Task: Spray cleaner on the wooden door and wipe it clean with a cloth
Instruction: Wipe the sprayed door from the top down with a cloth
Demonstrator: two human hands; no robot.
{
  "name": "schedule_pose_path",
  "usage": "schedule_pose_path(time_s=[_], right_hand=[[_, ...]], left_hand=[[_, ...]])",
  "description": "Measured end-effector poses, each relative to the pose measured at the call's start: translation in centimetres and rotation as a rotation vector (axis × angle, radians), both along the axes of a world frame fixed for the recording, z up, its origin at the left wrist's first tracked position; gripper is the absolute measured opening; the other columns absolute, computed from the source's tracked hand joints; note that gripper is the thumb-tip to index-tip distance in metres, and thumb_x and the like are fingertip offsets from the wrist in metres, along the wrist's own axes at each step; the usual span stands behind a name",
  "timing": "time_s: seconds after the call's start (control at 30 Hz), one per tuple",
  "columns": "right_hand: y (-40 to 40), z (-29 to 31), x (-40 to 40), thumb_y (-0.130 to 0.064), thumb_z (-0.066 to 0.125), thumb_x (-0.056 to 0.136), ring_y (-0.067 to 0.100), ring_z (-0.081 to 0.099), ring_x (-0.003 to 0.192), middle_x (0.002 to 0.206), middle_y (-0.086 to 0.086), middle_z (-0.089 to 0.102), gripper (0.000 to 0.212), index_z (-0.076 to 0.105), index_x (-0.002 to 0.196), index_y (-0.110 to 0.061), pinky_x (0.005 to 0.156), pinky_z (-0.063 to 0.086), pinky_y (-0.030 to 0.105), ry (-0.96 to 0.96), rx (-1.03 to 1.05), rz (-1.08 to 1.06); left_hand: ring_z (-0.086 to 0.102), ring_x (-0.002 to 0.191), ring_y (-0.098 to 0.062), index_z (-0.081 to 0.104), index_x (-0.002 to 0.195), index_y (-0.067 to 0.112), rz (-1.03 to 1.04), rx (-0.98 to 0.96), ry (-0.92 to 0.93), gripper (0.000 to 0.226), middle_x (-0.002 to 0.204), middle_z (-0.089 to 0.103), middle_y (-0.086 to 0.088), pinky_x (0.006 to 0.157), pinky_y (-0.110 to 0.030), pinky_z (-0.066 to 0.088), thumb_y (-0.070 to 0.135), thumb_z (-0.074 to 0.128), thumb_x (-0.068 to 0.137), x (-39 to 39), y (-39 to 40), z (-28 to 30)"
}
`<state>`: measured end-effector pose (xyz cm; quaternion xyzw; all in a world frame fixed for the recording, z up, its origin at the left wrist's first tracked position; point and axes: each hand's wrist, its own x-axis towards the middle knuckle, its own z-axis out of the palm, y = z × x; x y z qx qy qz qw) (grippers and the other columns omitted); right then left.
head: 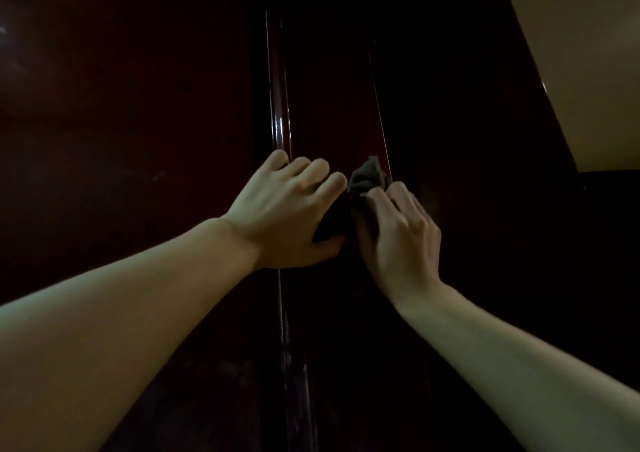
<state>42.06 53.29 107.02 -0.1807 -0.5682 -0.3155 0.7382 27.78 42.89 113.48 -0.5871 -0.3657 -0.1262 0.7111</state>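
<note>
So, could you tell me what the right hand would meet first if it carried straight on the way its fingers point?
Probably only more door: the right hand grips the cloth, pointing up along the dark wooden door. That strip looks free above, though it is dim.

Two hands, one cloth, one wooden door.

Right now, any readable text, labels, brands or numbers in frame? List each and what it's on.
None. No text shows on the dark wooden door, the grey cloth, or the pale wall at upper right. The left hand and the right hand, which grips the cloth, bear no writing. The frame is dim, so faint marks could be missed.
</note>
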Motion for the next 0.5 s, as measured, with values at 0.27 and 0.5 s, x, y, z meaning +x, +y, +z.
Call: schedule_pose_path(time_s=[0.27, 0.5], right_hand=[[0.7, -1.0, 1.2, -0.028, 0.058, 0.091, 0.022, 0.058, 0.066, 0.082, 0.003, 0.056, 0.014, 0.055, 0.09, -0.014, 0.05, 0.046, 0.03, -0.074, 0.013, 0.097], [0.5, 3.5, 0.8, -0.032, 0.05, 0.097, 0.026, 0.062, 0.076, 0.096, 0.004, 0.059, 0.022, 0.054, 0.099, -0.011, 0.058, 0.045, 0.034, 0.072, -0.103, 0.15]], left_hand=[[0.055, 0.079, -0.023, 0.048, 0.113, 0.012, -0.002, -0.006, 0.052, 0.066, 0.096, 0.057, -0.007, 0.071, -0.035, 0.039, 0.069, 0.043, 0.08, -0.1, 0.7, -0.6], [0.056, 0.084, -0.026, 0.054, 0.115, 0.01, -0.003, -0.024, 0.057, 0.068, 0.1, 0.059, -0.01, 0.072, -0.037, 0.043, 0.068, 0.043, 0.082, -0.8, 0.4, -0.4]])
